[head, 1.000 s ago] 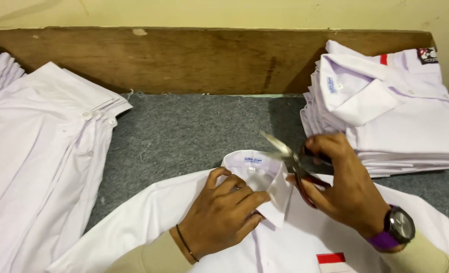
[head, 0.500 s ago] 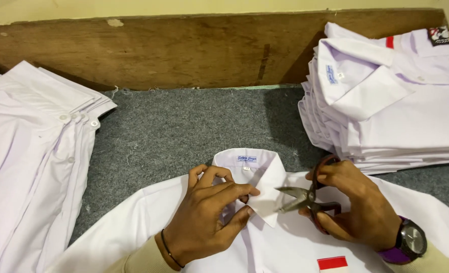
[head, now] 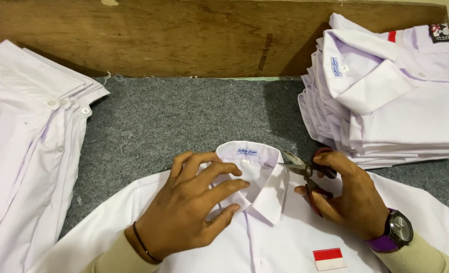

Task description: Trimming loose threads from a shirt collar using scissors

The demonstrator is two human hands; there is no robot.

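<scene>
A pile of unfolded white shirts [head: 22, 151] is laid at the left on the grey felt surface [head: 184, 116]. The shirt [head: 265, 237] at front centre is pressed at its collar by the spread left hand [head: 189, 207]. Scissors [head: 305, 169], blades at the collar, are gripped by the right hand [head: 351, 194]. Folded shirts [head: 391, 96] are stacked at right, against a wooden board [head: 184, 35].

left hand [head: 194, 207] pressing white shirt [head: 265, 242] collar | right hand [head: 348, 194] gripping scissors [head: 305, 169]
</scene>
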